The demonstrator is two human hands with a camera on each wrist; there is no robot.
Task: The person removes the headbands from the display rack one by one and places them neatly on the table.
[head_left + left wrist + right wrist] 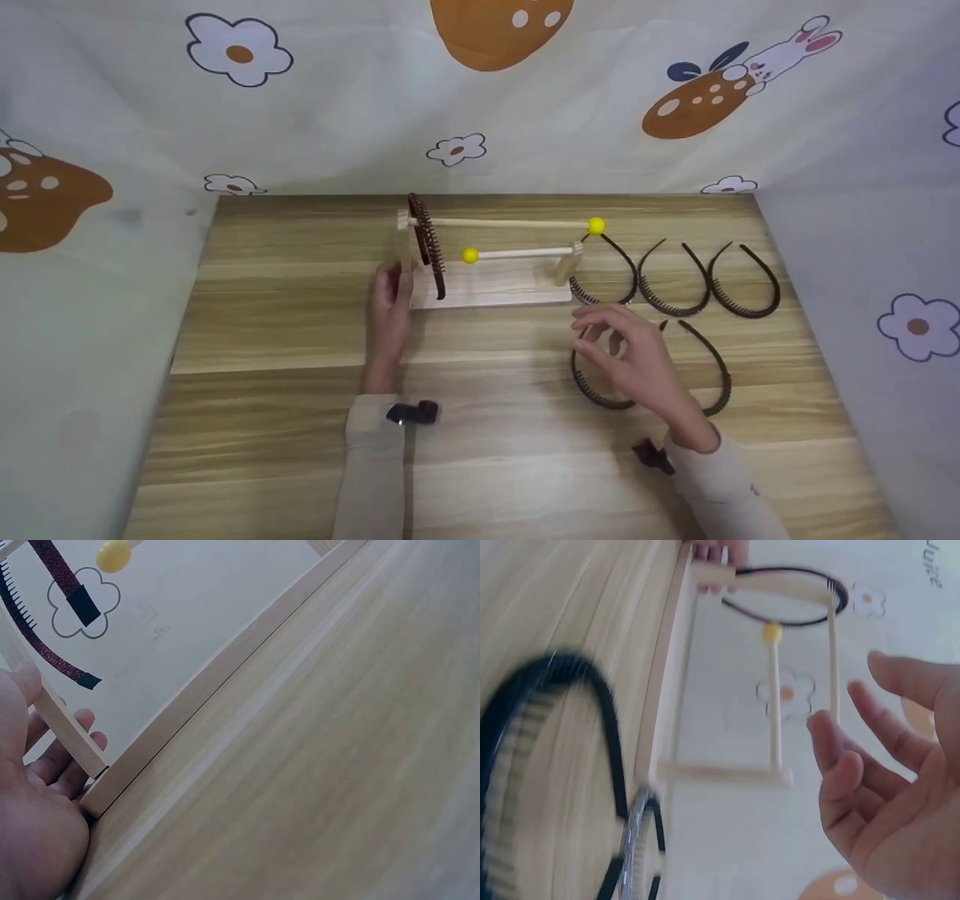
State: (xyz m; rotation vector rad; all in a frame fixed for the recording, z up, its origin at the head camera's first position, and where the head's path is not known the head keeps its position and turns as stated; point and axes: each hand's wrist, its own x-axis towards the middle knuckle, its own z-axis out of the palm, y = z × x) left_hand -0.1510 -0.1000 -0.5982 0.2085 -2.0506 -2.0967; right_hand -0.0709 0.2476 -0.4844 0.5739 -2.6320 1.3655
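Observation:
A wooden rack point(495, 289) stands on the table, with an upright at each end and two rods tipped with yellow balls. My left hand point(390, 315) grips its left upright point(71, 735), thumb on one side and fingers on the other. Over the upper rod point(517, 223), close to that upright, hangs a dark red toothed headband point(427, 244). My right hand point(634, 356) is in the air right of the rack, fingers loosely bent and nothing between them. Beneath it lies a black headband point(724, 367), partly hidden by the hand.
Several more black headbands lie right of the rack, among them a middle headband point(709, 281) and a far-right headband point(776, 281). The nearest one touches or lies close to the rack's right end. A patterned cloth point(337, 112) rises behind the table point(262, 435).

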